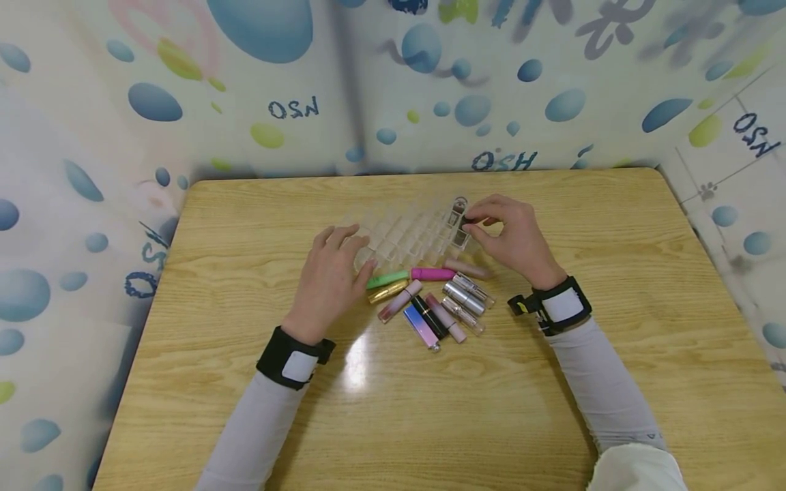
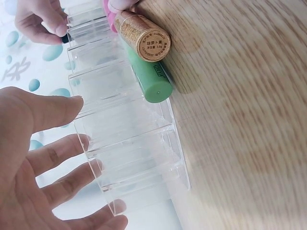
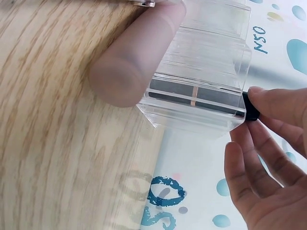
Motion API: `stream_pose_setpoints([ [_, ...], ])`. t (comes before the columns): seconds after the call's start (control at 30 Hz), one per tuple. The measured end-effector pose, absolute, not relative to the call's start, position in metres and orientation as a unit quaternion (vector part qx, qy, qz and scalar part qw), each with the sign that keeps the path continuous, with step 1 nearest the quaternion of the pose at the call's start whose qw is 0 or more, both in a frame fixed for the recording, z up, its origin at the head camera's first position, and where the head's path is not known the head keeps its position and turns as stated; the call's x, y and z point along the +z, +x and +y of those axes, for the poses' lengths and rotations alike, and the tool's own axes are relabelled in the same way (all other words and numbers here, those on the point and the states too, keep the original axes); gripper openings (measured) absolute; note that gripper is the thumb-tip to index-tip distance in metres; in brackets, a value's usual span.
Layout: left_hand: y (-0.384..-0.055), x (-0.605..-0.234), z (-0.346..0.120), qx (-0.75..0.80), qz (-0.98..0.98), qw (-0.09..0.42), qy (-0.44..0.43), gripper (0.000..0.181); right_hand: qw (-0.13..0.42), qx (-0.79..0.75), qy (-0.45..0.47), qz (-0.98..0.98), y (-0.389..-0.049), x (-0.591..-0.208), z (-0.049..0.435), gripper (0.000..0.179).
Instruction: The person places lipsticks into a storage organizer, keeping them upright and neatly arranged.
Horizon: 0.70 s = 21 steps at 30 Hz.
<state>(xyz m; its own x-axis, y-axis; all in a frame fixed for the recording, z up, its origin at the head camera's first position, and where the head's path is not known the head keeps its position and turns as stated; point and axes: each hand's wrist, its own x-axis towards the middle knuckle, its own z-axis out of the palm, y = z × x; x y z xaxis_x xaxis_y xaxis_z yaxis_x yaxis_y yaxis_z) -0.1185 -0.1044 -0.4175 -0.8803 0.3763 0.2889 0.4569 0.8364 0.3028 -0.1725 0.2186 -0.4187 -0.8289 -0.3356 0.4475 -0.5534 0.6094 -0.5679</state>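
A clear plastic lipstick organizer (image 1: 405,235) with rows of slots stands near the back of the table. My right hand (image 1: 512,235) is at its right end, thumb and fingertips pinching the black end of a lipstick tube (image 3: 250,106). The tube's dark body with a light band sits inside an end slot. My left hand (image 1: 328,279) rests at the organizer's left end with fingers spread, fingertips at the upper edges of the slots. Close by the left thumb lie a green tube (image 2: 152,79) and a gold glittery tube (image 2: 146,38).
In front of the organizer lie a magenta tube (image 1: 432,273), a dusty-pink tube (image 1: 468,269), a black tube (image 1: 430,317), a blue-pink tube (image 1: 421,327), a silver tube (image 1: 463,297) and several others. A patterned wall covering (image 1: 393,88) rises behind the wooden table (image 1: 245,225).
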Motion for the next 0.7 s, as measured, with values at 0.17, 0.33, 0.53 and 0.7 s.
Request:
stream_pose_setpoints([
  [0.17, -0.1181, -0.4171, -0.1042, -0.185, -0.952, 0.11, -0.219, 0.038, 0.149, 0.363, 0.253, -0.884, -0.1719, -0.4177, 0.2185, 0.017],
  [0.33, -0.1181, -0.4174, -0.1042, -0.187, -0.951, 0.113, -0.221, 0.038, 0.147, 0.365, 0.252, -0.884, -0.1721, -0.4186, 0.219, 0.017],
  [0.53, -0.1177, -0.4176, -0.104, -0.186, -0.949, 0.12, -0.225, 0.037, 0.141, 0.368, 0.25, -0.885, -0.1729, -0.4202, 0.2199, 0.017],
  [0.7, -0.1176, -0.4183, -0.104, -0.186, -0.948, 0.123, -0.226, 0.037, 0.141, 0.369, 0.251, -0.884, -0.1729, -0.4203, 0.2205, 0.017],
])
